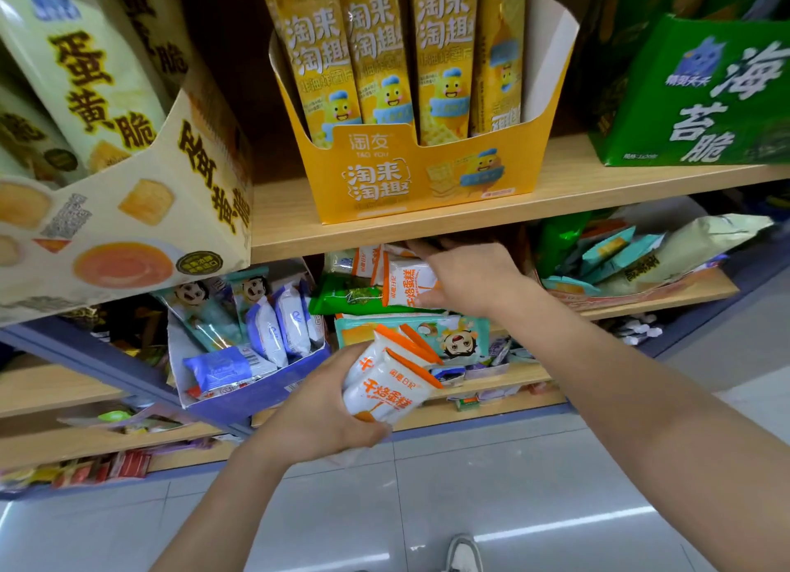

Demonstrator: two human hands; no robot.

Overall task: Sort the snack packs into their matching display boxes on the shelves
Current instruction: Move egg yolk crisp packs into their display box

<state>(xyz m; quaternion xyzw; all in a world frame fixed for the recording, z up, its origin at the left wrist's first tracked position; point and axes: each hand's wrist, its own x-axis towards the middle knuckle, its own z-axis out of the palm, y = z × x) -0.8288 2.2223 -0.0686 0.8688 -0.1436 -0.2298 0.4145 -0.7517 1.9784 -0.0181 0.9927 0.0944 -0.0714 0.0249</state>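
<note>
While the left hand [325, 409] clamps a bunch of white-orange packs [389, 383] below the shelf | right hand [470, 276] is nearer, spanning a matching pack [406, 281] in the shelf pile, just left of its palm | whether that grip has closed, cannot tell
</note>
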